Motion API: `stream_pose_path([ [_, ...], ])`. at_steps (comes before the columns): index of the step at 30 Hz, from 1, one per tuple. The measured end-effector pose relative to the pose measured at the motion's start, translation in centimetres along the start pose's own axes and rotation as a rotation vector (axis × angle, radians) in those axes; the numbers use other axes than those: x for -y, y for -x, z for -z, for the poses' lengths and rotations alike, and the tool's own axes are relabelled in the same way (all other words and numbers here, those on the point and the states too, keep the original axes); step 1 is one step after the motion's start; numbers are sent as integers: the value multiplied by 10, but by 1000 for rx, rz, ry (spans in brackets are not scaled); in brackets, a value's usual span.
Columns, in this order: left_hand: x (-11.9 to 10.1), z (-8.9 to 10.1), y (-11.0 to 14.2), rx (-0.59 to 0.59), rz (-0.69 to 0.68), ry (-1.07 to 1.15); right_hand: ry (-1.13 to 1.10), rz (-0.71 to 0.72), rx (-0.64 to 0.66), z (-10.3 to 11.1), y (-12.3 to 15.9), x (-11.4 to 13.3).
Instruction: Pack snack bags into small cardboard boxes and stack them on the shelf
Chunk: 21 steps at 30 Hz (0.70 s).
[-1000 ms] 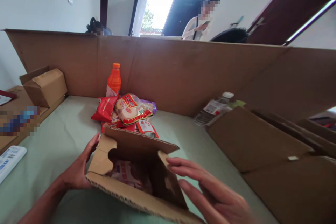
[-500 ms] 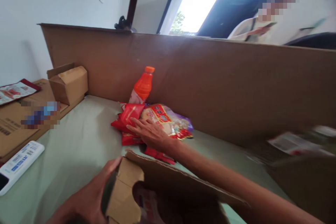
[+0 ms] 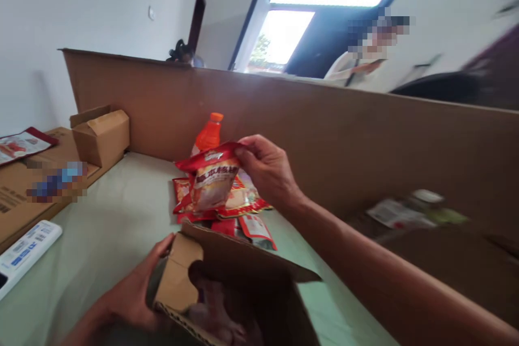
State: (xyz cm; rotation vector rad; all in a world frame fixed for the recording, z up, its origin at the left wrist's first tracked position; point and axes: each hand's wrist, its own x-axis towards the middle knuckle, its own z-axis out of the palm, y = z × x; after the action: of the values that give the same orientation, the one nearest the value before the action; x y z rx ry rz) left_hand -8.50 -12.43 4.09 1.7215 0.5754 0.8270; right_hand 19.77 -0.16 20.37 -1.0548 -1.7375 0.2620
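My right hand (image 3: 267,170) pinches the top edge of a red snack packet (image 3: 213,175) and holds it up above a pile of snack packets (image 3: 239,216) on the pale green tabletop (image 3: 105,216). An orange drink bottle (image 3: 207,135) stands behind the pile, against a tall cardboard wall (image 3: 324,135). My left hand (image 3: 138,292) grips the left wall of an open cardboard box (image 3: 227,275) near me. Something wrapped lies inside the box, but it is too dim to name.
A small closed carton (image 3: 101,135) sits on flat cardboard (image 3: 24,194) at the left, with a white remote-like device (image 3: 24,251) in front. A blurred plastic bottle (image 3: 409,211) lies at the right. A person (image 3: 365,65) stands beyond the cardboard wall by a doorway.
My right hand went from the box flap to the snack pile, took a red packet and lifted it. The camera view swung left and tilted.
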Motion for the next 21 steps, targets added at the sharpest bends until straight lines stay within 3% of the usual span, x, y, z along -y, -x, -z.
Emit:
stream_pose_path([
  [2,3,2,1,-13,18,0,-228,-74,-112,32,4,34],
  [4,2,3,1,-22,46,12,-340,-44,-195,60,15,68],
  [7,-6,2,2,-58,65,-3,-346,10,-269,93,33,107],
  [9,-12,0,2,-77,73,-8,-305,-1,-278,103,46,122],
  [12,-17,-3,2,-109,91,-18,-255,-63,-226,98,67,125],
  [15,-17,-5,2,-121,99,-33,-140,-99,-123,78,91,116],
  [21,-12,-4,4,-130,57,10,221,106,134,53,127,114],
])
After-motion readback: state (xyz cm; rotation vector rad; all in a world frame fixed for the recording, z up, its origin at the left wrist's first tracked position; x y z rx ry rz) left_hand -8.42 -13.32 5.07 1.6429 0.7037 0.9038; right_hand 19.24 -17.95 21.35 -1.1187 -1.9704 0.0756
